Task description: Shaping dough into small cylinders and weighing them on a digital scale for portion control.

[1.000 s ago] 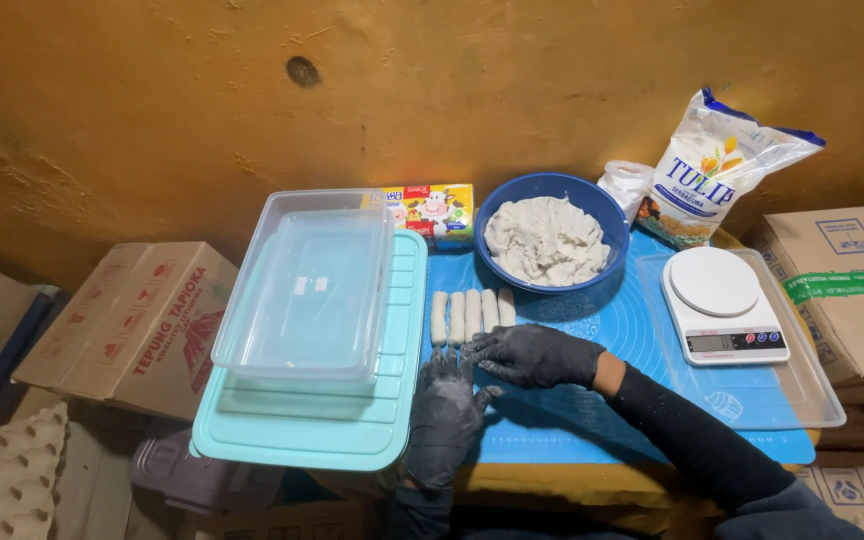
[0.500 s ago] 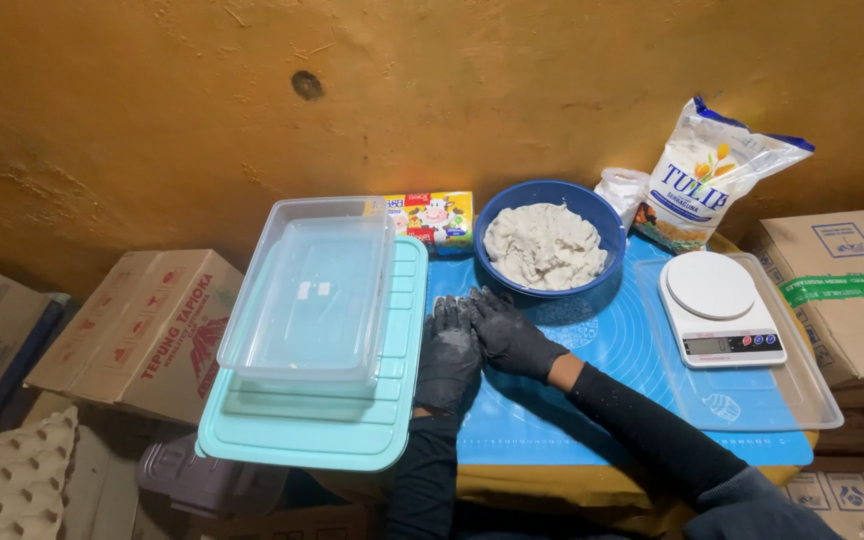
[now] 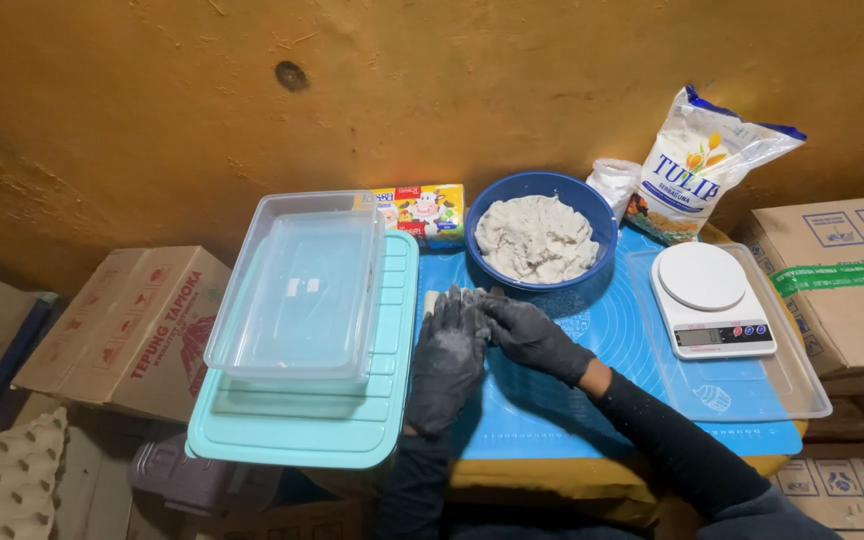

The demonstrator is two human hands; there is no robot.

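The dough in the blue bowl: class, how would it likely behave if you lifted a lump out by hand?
The dough looks soft and lumpy, so a piece would probably sag and stretch. Pale smears on the gloved left hand and right hand suggest stickiness. Heaped in the blue bowl, it likely feels dense.

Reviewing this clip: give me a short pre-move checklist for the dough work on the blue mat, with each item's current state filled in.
1. Both hands gloved: ok. The left hand and right hand wear dark, flour-dusted gloves.
2. Hands on the dough pieces: ok. Both hands cover the row at the mat's far left.
3. Grip on the pieces: cannot tell. The fingers hide most of the row.
4. Dough supply: ok. The blue bowl holds a pile of dough, just beyond the hands.
5. Scale ready: ok. The white scale has a bare platform.
6. Container ready to receive: cannot tell. The clear container rests on a teal lid; whether it is open is unclear.
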